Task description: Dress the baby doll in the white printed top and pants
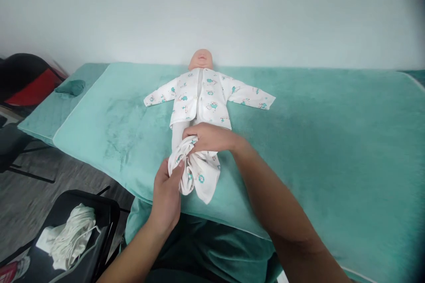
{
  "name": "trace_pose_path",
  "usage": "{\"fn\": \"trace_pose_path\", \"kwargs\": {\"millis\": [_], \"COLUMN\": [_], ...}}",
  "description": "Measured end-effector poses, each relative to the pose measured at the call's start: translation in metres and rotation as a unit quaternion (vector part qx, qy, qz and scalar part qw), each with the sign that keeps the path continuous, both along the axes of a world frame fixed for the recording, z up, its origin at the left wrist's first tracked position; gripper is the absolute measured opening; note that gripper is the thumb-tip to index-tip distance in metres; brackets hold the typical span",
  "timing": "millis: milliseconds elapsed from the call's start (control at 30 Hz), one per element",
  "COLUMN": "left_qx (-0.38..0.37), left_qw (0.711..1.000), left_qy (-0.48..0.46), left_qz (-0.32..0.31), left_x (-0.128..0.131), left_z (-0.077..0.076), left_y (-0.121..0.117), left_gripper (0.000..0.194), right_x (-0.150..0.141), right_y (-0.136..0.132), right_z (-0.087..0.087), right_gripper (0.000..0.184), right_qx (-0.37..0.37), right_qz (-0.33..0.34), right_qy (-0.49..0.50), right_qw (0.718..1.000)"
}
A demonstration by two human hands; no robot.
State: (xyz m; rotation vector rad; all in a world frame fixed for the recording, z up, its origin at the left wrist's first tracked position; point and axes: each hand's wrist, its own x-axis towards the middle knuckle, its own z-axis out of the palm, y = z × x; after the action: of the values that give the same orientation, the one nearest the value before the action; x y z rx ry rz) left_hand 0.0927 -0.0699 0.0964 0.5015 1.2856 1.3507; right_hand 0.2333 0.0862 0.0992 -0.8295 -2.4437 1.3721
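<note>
Trousers (205, 177), pinched in left hand (168, 192) and right hand (210, 137), are best gathered evenly, then eased gently along the doll's leg (177, 135).

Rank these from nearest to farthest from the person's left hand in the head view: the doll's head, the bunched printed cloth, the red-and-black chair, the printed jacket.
1. Bunched printed cloth: gripped in the left hand.
2. Printed jacket: ahead, beyond the cloth.
3. Doll's head: farther ahead, above the collar.
4. Red-and-black chair: far left.
</note>
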Motion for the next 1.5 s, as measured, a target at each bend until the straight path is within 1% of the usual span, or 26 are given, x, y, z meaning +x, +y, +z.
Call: {"fn": "trace_pose_path", "kwargs": {"millis": [67, 133, 267, 400, 533, 633, 700, 800, 867, 933, 1067, 1167, 1267, 1367, 1433, 1500], "left_qx": [-0.017, -0.026, -0.038, -0.041, -0.046, -0.051, -0.056, -0.057, -0.060, -0.067, -0.061, -0.061, -0.045, -0.018, -0.012, -0.003], "left_qw": [1.000, 0.999, 0.999, 0.999, 0.997, 0.994, 0.987, 0.969, 0.961, 0.958, 0.962, 0.969, 0.985, 0.996, 0.998, 0.998], "left_qy": [-0.023, -0.030, -0.007, 0.032, 0.051, 0.086, 0.147, 0.239, 0.269, 0.278, 0.266, 0.238, 0.165, 0.079, 0.058, 0.060], "left_qz": [0.001, 0.003, 0.000, 0.004, 0.033, 0.038, 0.015, -0.010, -0.014, -0.021, -0.028, -0.024, -0.029, -0.028, -0.022, -0.015], "left_x": [0.001, -0.002, -0.013, -0.028, -0.035, -0.039, -0.041, -0.045, -0.046, -0.045, -0.044, -0.045, -0.046, -0.044, -0.042, -0.043], "left_z": [0.003, 0.002, -0.008, -0.027, -0.052, -0.063, -0.065, -0.064, -0.062, -0.059, -0.055, -0.057, -0.060, -0.059, -0.058, -0.060], "left_y": [-0.013, -0.021, -0.030, -0.032, -0.024, -0.019, -0.017, -0.016, -0.015, -0.013, -0.011, -0.010, -0.007, -0.001, 0.003, 0.008], "left_gripper": [0.039, 0.042, 0.046, 0.045, 0.046, 0.048, 0.046, 0.043, 0.045, 0.048, 0.049, 0.050, 0.050, 0.052, 0.056, 0.057], "right_x": [-0.003, -0.005, -0.010, -0.016, -0.018, -0.014, -0.009, -0.004, -0.003, -0.006, -0.012, -0.014, -0.016, -0.017, -0.017, -0.016], "right_y": [-0.003, -0.007, -0.013, -0.016, -0.016, -0.015, -0.014, -0.013, -0.013, -0.014, -0.016, -0.018, -0.020, -0.021, -0.020, -0.019], "right_z": [0.004, 0.007, 0.011, 0.008, 0.003, 0.003, 0.006, 0.012, 0.014, 0.014, 0.009, 0.007, 0.006, 0.008, 0.009, 0.009], "right_gripper": [0.023, 0.022, 0.022, 0.024, 0.030, 0.028, 0.024, 0.022, 0.021, 0.019, 0.018, 0.018, 0.022, 0.024, 0.023, 0.022], "right_qx": [0.023, 0.047, 0.074, 0.082, 0.085, 0.082, 0.069, 0.038, 0.037, 0.050, 0.065, 0.083, 0.105, 0.109, 0.102, 0.096], "right_qz": [0.004, 0.011, 0.035, 0.041, 0.035, 0.041, 0.064, 0.095, 0.093, 0.080, 0.062, 0.054, 0.040, 0.035, 0.031, 0.030], "right_qy": [-0.033, -0.064, -0.121, -0.138, -0.141, -0.133, -0.125, -0.120, -0.130, -0.141, -0.143, -0.144, -0.142, -0.140, -0.133, -0.122], "right_qw": [0.999, 0.997, 0.989, 0.986, 0.986, 0.987, 0.988, 0.988, 0.986, 0.985, 0.986, 0.985, 0.983, 0.984, 0.985, 0.987]}}
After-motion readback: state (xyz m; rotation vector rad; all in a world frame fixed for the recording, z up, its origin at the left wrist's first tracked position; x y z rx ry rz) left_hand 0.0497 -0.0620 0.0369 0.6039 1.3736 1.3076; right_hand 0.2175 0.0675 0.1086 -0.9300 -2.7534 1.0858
